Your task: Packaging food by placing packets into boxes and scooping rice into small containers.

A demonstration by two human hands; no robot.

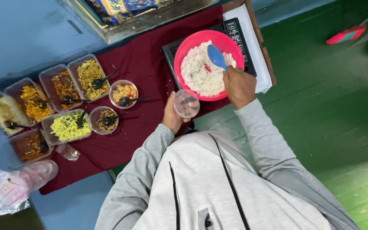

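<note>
Your right hand grips the blue spoon over rice in the pink bowl, left hand fingers clasping a small clear cup, apparently mid-scoop near the table's edge.

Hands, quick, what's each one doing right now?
Left hand: closed around a clear plastic cup.
Right hand: closed on a blue spoon over the pink bowl.
</note>
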